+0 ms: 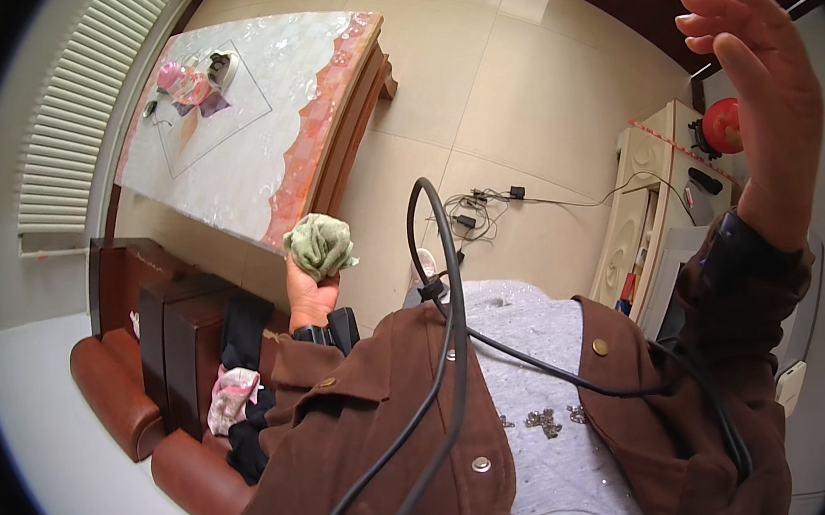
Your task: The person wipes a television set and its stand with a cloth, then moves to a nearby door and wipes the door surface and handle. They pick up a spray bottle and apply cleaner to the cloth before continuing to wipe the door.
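My left hand (311, 296) holds a bunched pale green cloth (319, 245) up in front of me, near the corner of a table (239, 189) with a white and coral patterned top. At the upper right my right hand (775, 80) is raised with its fingers apart and nothing in it. It overlaps the view of a red round ornament (720, 127) on a dark stand; no contact can be made out. Below it stands a cream cabinet (624, 228), with a dark oblong object (705, 181) on top.
A pink container (185, 84) and small items sit on the table. Tangled black cables (480, 214) lie on the tiled floor (500, 90). Brown leather seating (114, 394) bears clothes (233, 398) at left, below a white radiator (77, 115). A black cable (450, 253) loops before my chest.
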Available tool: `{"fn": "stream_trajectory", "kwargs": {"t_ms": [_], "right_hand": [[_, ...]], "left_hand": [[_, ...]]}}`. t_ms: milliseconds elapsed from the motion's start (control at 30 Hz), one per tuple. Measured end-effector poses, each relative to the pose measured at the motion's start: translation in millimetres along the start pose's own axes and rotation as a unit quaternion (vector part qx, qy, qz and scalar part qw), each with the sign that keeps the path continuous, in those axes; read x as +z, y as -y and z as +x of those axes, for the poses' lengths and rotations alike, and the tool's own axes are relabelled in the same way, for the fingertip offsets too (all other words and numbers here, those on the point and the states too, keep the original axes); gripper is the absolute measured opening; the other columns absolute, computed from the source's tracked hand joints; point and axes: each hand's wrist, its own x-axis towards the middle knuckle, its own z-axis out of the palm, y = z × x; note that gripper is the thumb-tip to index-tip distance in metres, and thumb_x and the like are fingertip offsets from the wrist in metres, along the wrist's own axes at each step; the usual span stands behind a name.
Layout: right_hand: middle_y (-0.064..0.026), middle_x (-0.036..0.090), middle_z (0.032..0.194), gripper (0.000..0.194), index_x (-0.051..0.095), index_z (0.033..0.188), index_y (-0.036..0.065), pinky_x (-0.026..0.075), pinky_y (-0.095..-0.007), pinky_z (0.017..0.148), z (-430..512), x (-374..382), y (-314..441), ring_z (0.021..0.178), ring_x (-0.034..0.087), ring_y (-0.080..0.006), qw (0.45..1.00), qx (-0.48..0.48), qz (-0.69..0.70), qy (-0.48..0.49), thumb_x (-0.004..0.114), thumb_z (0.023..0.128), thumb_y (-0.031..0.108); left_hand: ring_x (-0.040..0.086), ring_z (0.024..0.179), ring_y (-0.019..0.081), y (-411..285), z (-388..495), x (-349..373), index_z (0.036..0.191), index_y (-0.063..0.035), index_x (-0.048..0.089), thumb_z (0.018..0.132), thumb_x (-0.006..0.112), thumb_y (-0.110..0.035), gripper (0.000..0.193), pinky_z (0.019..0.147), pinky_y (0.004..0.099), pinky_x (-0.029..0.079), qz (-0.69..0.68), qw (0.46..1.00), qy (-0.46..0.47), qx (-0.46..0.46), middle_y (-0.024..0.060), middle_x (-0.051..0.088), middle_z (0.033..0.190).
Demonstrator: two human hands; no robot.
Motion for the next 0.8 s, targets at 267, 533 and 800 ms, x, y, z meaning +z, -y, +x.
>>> {"fn": "stream_trajectory", "kwargs": {"t_ms": [267, 533, 800], "right_hand": [[-0.0199, 0.062, 0.116, 0.046, 0.048, 0.132, -0.005, 0.051, -0.0366, 0.086, 63.1, 55.7, 66.6, 0.100, 0.063, -0.0280, 0.972, -0.223, -0.011, 0.078, 0.055, 0.094, 0.019], [-0.0173, 0.063, 0.105, 0.031, 0.056, 0.114, -0.003, 0.049, -0.0327, 0.079, 100.0, 75.6, 106.9, 0.091, 0.061, -0.0233, 0.944, -0.327, -0.020, 0.048, 0.058, 0.092, 0.019], [-0.0130, 0.064, 0.093, 0.018, 0.065, 0.096, -0.001, 0.048, -0.0277, 0.072, 116.1, 79.2, 86.3, 0.081, 0.060, -0.0172, 0.982, -0.169, -0.074, -0.029, 0.061, 0.089, 0.015]], "left_hand": [[0.063, 0.099, 0.0215, -54.9, 53.8, -0.2, 0.112, -0.0141, 0.064, 0.092, 0.057, -0.041, 0.034, 0.084, 0.0406, 0.054, -0.005, 0.997, 0.041, -0.059, 0.0012, 0.066, 0.108], [0.066, 0.094, 0.0253, -94.4, 87.9, 33.4, 0.114, -0.0125, 0.062, 0.092, 0.051, -0.037, 0.035, 0.074, 0.0431, 0.058, 0.038, 0.985, 0.138, -0.095, 0.0065, 0.067, 0.106], [0.067, 0.093, 0.0239, -92.2, 115.5, 78.1, 0.119, -0.0071, 0.059, 0.096, 0.049, -0.034, 0.036, 0.079, 0.0419, 0.057, 0.083, 0.984, 0.148, -0.049, 0.0084, 0.067, 0.106]]}}
